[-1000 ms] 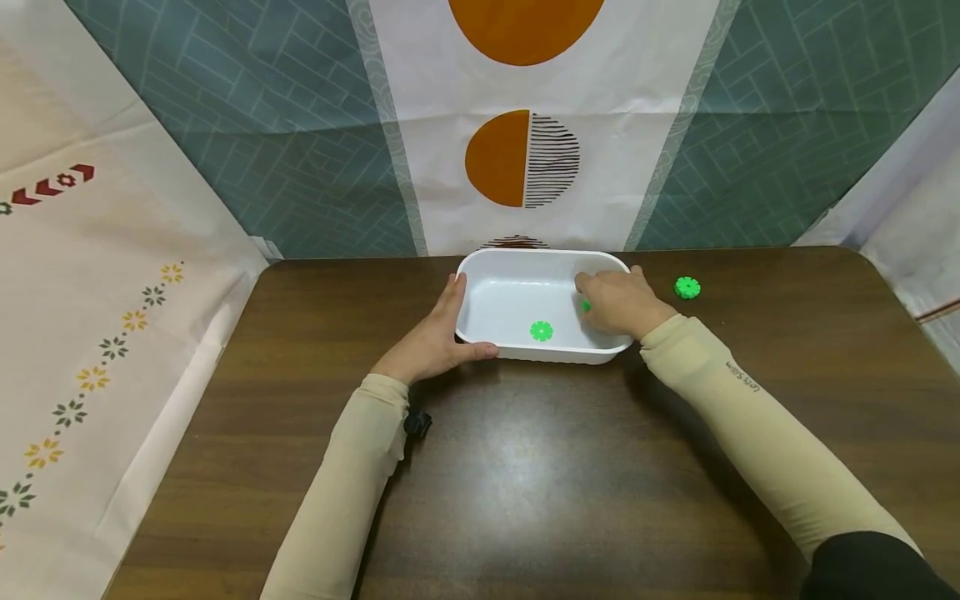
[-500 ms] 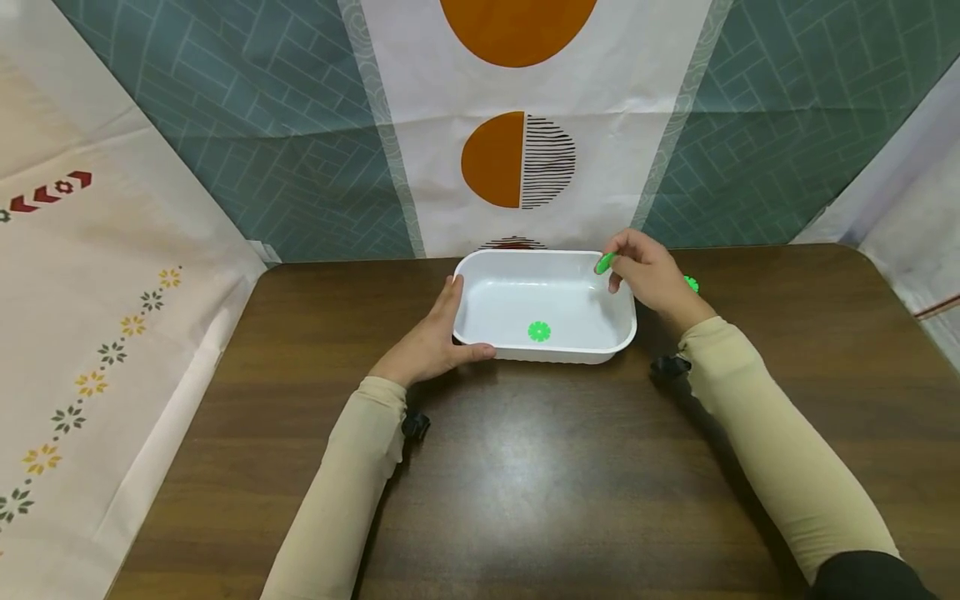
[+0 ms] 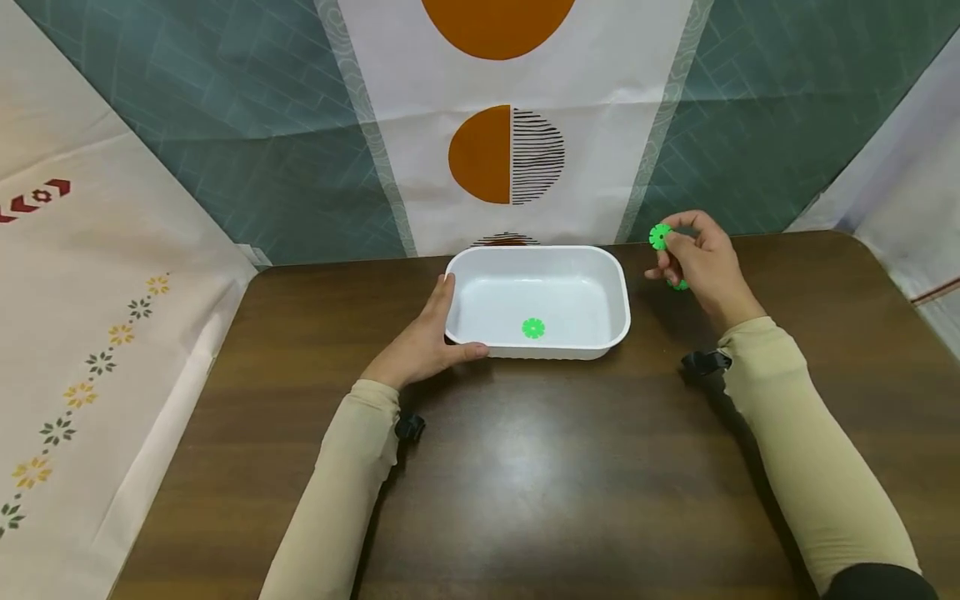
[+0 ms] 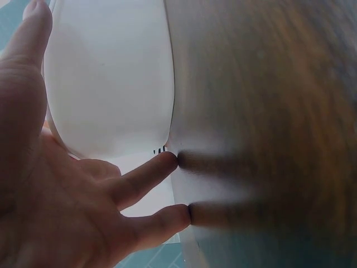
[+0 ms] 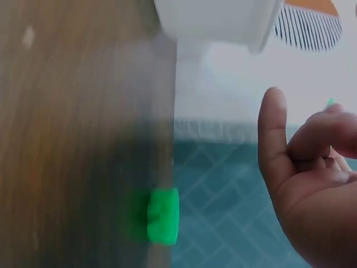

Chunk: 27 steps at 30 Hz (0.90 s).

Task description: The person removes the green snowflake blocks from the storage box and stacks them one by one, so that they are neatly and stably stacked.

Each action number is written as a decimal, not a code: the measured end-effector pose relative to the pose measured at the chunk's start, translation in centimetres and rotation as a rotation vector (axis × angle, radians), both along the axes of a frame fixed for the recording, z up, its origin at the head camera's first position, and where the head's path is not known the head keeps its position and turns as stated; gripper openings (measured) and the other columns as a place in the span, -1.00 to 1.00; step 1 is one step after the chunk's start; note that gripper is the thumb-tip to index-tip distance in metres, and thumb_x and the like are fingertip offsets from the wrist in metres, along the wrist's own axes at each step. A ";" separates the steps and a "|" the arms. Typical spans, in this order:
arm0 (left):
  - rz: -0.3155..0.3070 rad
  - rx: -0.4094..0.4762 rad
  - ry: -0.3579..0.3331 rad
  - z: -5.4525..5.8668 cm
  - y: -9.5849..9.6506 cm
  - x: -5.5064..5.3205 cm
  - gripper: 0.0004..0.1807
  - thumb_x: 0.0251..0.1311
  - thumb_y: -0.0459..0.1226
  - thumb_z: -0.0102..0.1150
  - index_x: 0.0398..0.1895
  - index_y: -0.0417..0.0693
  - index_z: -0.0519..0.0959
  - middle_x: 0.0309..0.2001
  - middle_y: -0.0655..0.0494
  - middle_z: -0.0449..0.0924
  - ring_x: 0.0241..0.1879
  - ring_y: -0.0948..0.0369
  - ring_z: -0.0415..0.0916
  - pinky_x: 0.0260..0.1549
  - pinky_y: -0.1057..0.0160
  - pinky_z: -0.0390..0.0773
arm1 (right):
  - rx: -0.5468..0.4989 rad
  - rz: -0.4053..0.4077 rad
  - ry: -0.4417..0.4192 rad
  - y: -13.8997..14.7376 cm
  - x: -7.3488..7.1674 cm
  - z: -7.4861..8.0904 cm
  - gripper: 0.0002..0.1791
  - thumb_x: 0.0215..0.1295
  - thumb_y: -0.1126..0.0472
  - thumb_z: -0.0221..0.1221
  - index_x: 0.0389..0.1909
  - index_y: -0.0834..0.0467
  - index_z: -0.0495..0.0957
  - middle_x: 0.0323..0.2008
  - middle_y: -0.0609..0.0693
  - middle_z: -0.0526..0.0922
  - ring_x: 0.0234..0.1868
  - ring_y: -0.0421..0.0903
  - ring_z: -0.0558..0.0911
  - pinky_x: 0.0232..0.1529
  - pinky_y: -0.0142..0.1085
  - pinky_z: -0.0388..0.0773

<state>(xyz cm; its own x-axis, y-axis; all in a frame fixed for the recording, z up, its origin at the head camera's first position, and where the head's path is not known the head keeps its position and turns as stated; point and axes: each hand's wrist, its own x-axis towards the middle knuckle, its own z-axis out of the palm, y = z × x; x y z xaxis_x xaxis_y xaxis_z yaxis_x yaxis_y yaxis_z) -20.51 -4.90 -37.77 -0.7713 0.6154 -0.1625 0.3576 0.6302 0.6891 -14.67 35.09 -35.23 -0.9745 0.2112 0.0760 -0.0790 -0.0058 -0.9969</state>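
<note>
A white plastic tray (image 3: 465, 287) stands near the table's back edge, with one green notched disc (image 3: 533, 328) lying flat inside. At its left end rests my left hand (image 3: 416, 346), fingers along the side and thumb at the front corner. In the left wrist view the fingers (image 4: 148, 176) are spread, two fingertips touching the table. My right hand (image 3: 712, 271) pinches another green notched disc (image 3: 659, 236) between thumb and index finger, above the table right of the tray. Below it sits a small green stack (image 5: 163, 216), mostly hidden by the hand in the head view.
The brown wooden table (image 3: 517, 483) carries the tray and stack. A green and white patterned cloth (image 3: 600, 167) hangs right behind its back edge. White cloths hang at both sides, the left one with a flower pattern (image 3: 80, 394).
My right hand has lifted a green disc out of the tray and carried it right, over the stack on the table. My left hand stays at the tray's left end.
</note>
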 end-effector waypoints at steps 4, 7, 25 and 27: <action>0.011 0.003 0.000 0.1 -0.5 0.1 0.40 0.09 0.28 0.37 0.62 0.15 -0.51 0.62 0.02 -0.56 0.55 -0.04 -0.16 0.41 -0.06 0.09 | 0.038 -0.024 -0.062 1.4 -0.3 0.0 -0.85 0.56 0.33 -0.03 0.04 0.21 0.41 -0.61 0.02 0.45 -0.67 -0.15 0.40 -0.43 -0.26 0.67; 0.008 0.005 0.004 0.0 -0.6 0.2 0.41 0.08 0.30 0.36 0.62 0.13 -0.51 0.62 0.00 -0.56 0.55 -0.05 -0.19 0.41 -0.08 0.07 | 0.090 -0.033 -0.110 2.5 -0.3 -0.4 -0.83 0.55 0.35 -0.03 0.06 0.23 0.41 -0.60 0.01 0.49 -0.66 -0.17 0.44 -0.49 -0.27 0.65; -0.013 0.001 0.023 -0.1 0.2 -0.2 0.39 0.10 0.25 0.38 0.62 0.06 -0.48 0.62 -0.05 -0.53 0.56 -0.02 -0.23 0.43 -0.02 0.02 | 0.225 0.022 -0.347 7.0 0.9 -3.1 -0.71 0.52 0.32 0.02 0.16 0.36 0.41 -0.51 0.00 0.57 -0.64 -0.24 0.47 -0.45 -0.27 0.66; -0.014 0.002 0.026 -0.1 0.2 -0.2 0.39 0.10 0.26 0.38 0.62 0.06 -0.48 0.62 -0.05 -0.53 0.56 -0.02 -0.22 0.43 -0.01 0.03 | 0.228 0.025 -0.355 7.1 0.9 -3.2 -0.69 0.52 0.33 0.03 0.18 0.38 0.41 -0.51 0.00 0.57 -0.64 -0.23 0.48 -0.45 -0.26 0.67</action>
